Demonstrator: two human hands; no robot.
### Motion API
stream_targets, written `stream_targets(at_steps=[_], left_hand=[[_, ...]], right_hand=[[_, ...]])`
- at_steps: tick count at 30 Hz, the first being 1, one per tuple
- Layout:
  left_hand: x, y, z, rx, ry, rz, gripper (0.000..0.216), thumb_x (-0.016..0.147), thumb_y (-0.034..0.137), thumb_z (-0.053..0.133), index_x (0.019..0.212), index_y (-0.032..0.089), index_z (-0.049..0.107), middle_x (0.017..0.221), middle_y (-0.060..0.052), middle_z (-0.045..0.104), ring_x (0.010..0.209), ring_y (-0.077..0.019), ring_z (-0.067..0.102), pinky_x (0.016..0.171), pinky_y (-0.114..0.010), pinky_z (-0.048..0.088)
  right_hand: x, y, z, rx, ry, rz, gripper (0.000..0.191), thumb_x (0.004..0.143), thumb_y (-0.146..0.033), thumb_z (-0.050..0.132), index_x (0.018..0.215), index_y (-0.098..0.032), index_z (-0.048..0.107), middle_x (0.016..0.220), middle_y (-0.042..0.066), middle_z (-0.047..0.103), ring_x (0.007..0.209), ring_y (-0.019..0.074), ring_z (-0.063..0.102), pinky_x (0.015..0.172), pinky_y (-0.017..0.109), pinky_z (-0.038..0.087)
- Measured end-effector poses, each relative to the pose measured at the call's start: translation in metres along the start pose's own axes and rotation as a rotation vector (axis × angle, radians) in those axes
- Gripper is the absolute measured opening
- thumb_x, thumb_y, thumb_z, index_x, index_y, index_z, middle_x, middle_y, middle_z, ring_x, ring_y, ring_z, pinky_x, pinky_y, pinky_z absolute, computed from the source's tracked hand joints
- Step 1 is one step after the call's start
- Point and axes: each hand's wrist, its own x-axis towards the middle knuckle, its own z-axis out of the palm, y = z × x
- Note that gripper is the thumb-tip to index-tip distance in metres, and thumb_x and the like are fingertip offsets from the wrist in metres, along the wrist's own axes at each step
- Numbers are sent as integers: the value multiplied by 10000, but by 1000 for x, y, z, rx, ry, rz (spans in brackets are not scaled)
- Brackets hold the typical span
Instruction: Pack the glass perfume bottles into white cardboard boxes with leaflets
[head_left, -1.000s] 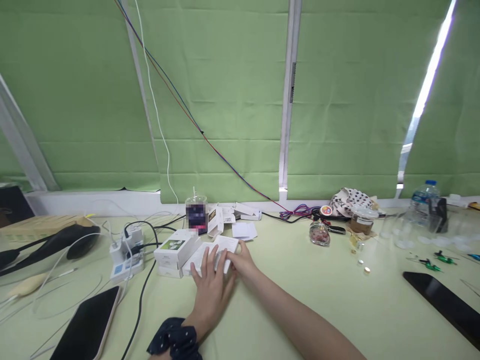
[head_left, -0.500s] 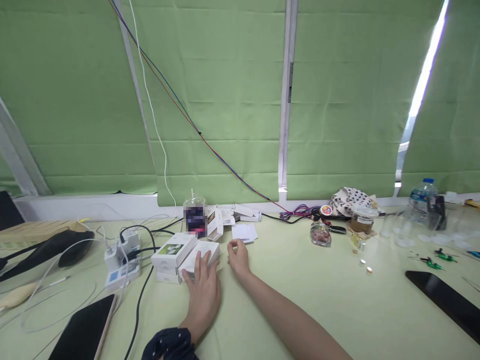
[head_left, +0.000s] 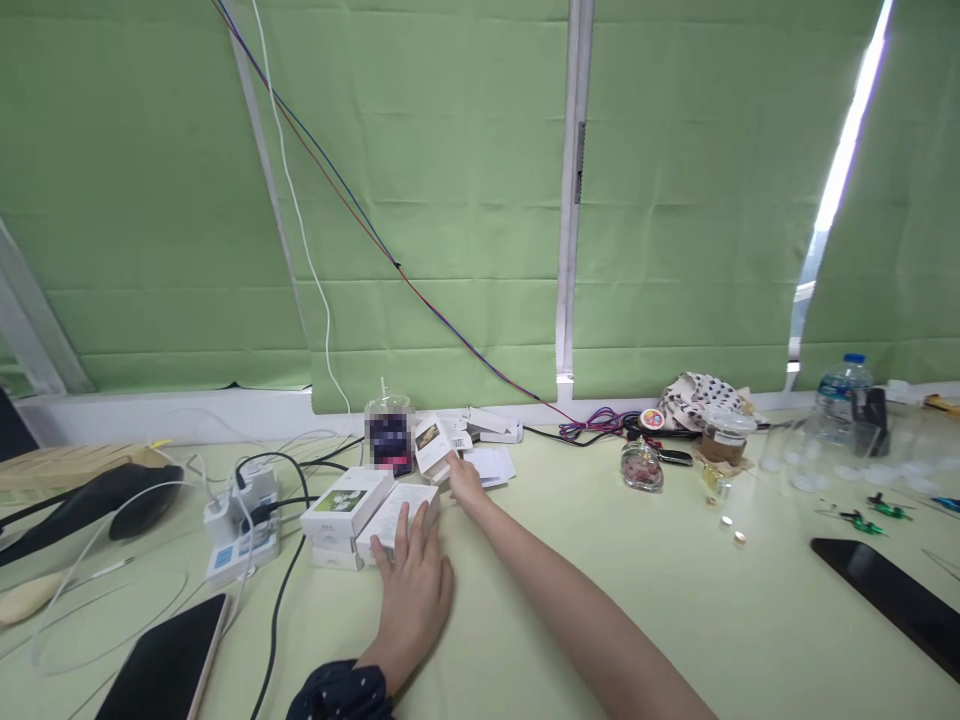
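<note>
My left hand (head_left: 416,585) lies with fingers spread on a white box (head_left: 391,510) at the near right of a small cluster. Beside it another white box (head_left: 349,503) with a green picture on its lid sits on top of a further box. My right hand (head_left: 466,483) reaches farther back, its fingers closed at the near edge of a small white box (head_left: 433,447) with a picture on its face. That box is tilted; my thumb's far side is hidden. Just right of it lie white paper sheets (head_left: 491,465).
Behind the boxes stands a lidded plastic cup (head_left: 389,440). At left are a charger-loaded power strip (head_left: 241,555), cables and a tablet (head_left: 166,660). On the right are a glass jar (head_left: 641,466), a food tub (head_left: 726,436), a water bottle (head_left: 844,395) and a black phone (head_left: 885,600).
My right hand has moved away from me and closed on the small picture box, which has turned. My left hand stays on the white box, shifted slightly.
</note>
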Motion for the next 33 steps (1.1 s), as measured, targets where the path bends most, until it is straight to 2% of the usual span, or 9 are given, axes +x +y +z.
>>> stream_targets(at_steps=[3,6,10,16,18,22,26,29,33], left_hand=[[-1,2,-5,-103,25,140,335,859,114,396,1121,145,603,1414,-164,461,1391,-366,240,1066,-701,87],[-1,7,-11,-318,-11,250,286,878,153,428,1108,196,591,1392,-124,479,1363,-302,321,1094,-573,268],[-3,14,-13,-519,-44,181,400,901,213,463,1300,237,479,1434,-115,414,1329,-280,380,1039,-465,412],[-8,15,-10,-555,-210,265,515,889,274,532,1384,348,410,1527,-50,303,1408,-326,221,1037,-520,397],[-9,14,-10,-564,-271,284,485,902,287,516,1373,360,426,1529,-37,303,1423,-327,179,1035,-528,397],[-8,12,-10,-592,-355,275,503,889,289,544,1374,350,428,1516,-50,332,1423,-308,191,1061,-532,364],[-8,15,-15,-633,-381,312,605,871,265,576,1420,355,339,1527,-47,304,1419,-296,205,1069,-510,362],[-9,18,-23,-631,-433,348,554,927,276,474,1444,347,287,1553,-32,236,1432,-287,149,1093,-507,326],[-8,20,-33,-649,-547,387,560,940,396,432,1461,351,231,1583,-14,107,1440,-318,29,1108,-554,266]], right_hand=[[-13,10,-34,41,94,-10,321,844,-431,460,762,-183,648,791,71,678,822,226,639,639,310,523],[-40,22,-73,85,142,-3,269,765,-440,552,677,-192,609,686,44,652,714,210,638,616,315,536],[-96,35,-116,139,85,34,278,642,-448,677,647,-180,607,629,35,639,598,189,631,585,330,542],[-154,26,-157,-97,-437,-71,219,708,-401,697,708,-183,687,501,-29,542,462,110,475,469,235,383],[-157,22,-165,-183,-544,-159,221,776,-403,647,735,-197,715,531,-25,535,493,110,454,491,236,356],[-150,23,-174,-158,-451,-231,197,820,-395,608,814,-215,689,595,-21,529,550,124,469,526,242,370],[-147,26,-175,-116,-451,-259,392,733,-291,701,1114,-287,611,985,36,569,708,142,547,551,237,430],[-149,24,-172,-221,-487,-339,302,742,-202,652,1034,-279,656,1274,71,451,715,116,553,591,256,463],[-151,26,-167,-317,-446,-456,242,729,-61,551,875,-221,660,1258,75,499,628,79,521,613,259,447]])
